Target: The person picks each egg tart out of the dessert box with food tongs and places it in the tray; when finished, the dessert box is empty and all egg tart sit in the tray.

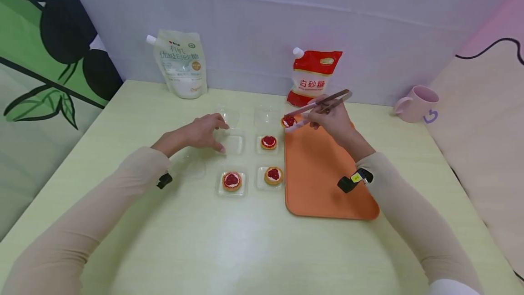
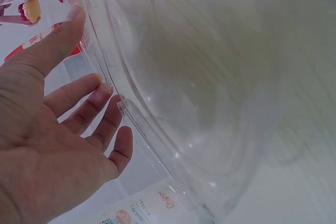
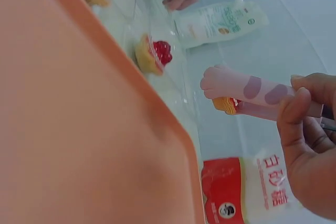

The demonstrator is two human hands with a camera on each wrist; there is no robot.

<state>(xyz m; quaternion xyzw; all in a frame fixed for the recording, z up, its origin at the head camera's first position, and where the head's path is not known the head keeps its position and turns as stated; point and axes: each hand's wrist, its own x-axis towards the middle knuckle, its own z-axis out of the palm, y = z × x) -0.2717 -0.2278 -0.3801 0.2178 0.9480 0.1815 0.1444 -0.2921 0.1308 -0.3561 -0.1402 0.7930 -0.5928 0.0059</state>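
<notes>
My right hand [image 1: 332,119] grips pink tongs [image 3: 262,90] with a paw-shaped tip. Between the tong tips is a small tart [image 1: 289,121] with red topping, held above the tray's far left corner. Beside a clear plastic box [image 1: 235,144] in the middle of the group, my left hand [image 1: 201,132] spreads thumb and fingers apart. In the left wrist view, another clear box [image 2: 210,77] fills much of the frame in front of the fingertips; contact is hard to tell. Three more tarts sit in clear boxes: one tart [image 1: 269,142], a nearer tart [image 1: 273,175] and a left tart [image 1: 232,180].
An orange tray [image 1: 323,181] lies right of the boxes. At the back stand a pale green sugar pouch [image 1: 182,65] and a red and white sugar pouch [image 1: 312,78]. A pink mug [image 1: 417,104] is at the far right. Another clear box [image 1: 267,115] stands behind.
</notes>
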